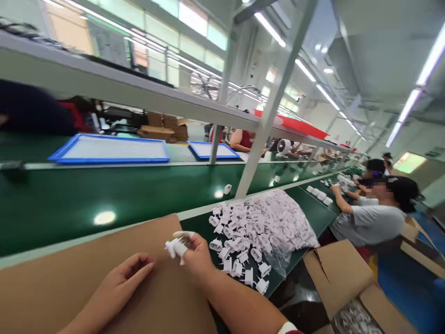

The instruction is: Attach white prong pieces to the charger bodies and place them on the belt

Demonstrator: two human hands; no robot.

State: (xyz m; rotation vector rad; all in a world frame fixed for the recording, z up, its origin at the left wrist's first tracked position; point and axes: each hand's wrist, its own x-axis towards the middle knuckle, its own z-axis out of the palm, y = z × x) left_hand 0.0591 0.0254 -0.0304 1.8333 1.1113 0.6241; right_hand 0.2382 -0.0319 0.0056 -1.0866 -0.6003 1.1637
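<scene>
White 2-pin plug part (170, 248) approx. mid-frame, pinched in R hand (197, 254) fingertips, prob. for fine control; white finger covers there, likely for grip/cleanliness. L hand (127, 280), lower ctr-left, empty, fingers loosely curled w/ a gap to thumb, over cardboard sheet (52, 290), prob. a clean work surface. Loose plug parts (239, 246) right of ctr, spilling from clear bag (301, 229) on green desk (199, 226), presumably for easy R-hand reach. Open carton (337, 273) lower right.
</scene>
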